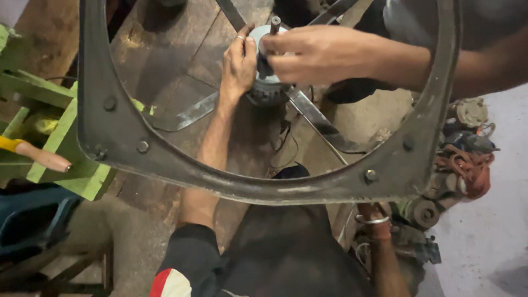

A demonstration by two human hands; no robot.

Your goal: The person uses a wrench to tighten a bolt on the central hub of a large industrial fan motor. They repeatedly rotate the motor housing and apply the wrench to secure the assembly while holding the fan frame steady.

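1. The fan motor (pixel 268 88) is seated at the middle of the round frame (pixel 126 148), blades attached.
2. The left hand (pixel 238 65) is closed on the motor; a co-worker's hand (pixel 313 54) grips its shaft.
3. The right hand (pixel 373 215) is seen under the frame; its grip cannot be told.
4. The work appears unfinished.

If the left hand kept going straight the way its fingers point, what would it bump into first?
The left hand already touches the round grey fan motor hub; going straight on, it would probably meet the thin dark metal strut just beyond, though depth is unclear.

no packages, labels (or screens) visible
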